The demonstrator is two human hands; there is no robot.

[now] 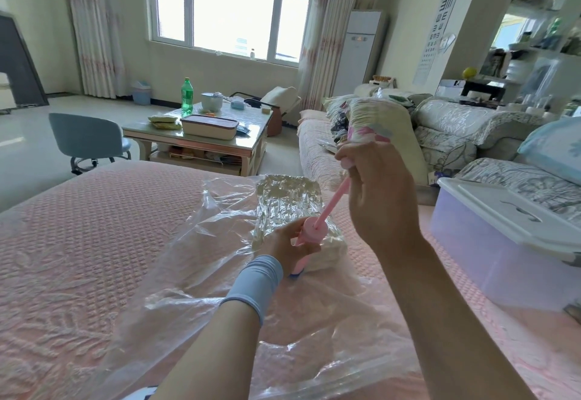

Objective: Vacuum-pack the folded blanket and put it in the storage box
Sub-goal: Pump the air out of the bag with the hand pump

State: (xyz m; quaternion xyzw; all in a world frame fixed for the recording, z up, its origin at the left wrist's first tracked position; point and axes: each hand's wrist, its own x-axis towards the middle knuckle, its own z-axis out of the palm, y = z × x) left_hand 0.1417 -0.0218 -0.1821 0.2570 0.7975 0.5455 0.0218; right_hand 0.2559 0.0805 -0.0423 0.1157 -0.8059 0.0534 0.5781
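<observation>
Left hand (287, 244) grips pink pump barrel (309, 236), holding it upright on clear vacuum bag (188, 274) spread over pink bedspread (78, 242). Right hand (382, 198) curls round pump handle (342, 162) — rod (333, 203) drawn out. Folded blanket (287, 201) inside bag, plastic crinkled tight against it. Storage box (490, 242) at right on bed — lid on.

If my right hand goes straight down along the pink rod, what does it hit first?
Probably the top of the pink pump barrel, which the left hand grips; the right hand holds the plunger handle above it.
</observation>
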